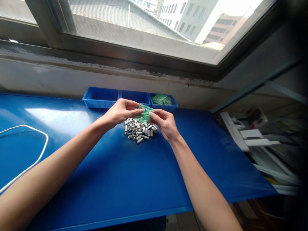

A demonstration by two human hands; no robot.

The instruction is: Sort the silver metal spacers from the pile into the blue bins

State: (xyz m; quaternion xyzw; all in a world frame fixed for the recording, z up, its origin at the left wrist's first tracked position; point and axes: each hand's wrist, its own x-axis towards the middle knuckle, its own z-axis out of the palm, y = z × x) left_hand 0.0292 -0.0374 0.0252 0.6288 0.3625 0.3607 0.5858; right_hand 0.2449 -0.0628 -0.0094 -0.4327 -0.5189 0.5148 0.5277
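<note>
Between my two hands is a small green-tinted plastic bag, with pale pieces showing through it. My left hand pinches the bag's upper left side between thumb and fingers. On the other side my right hand pinches its right edge. Just below the bag, a pile of small silvery metal cylinders lies loose on the blue table. The bag hides the back of the pile.
Three blue bins stand in a row against the wall: a left bin, a middle bin and a right bin holding green bags. A white cable curves at left. White parts are stacked beyond the table's right edge.
</note>
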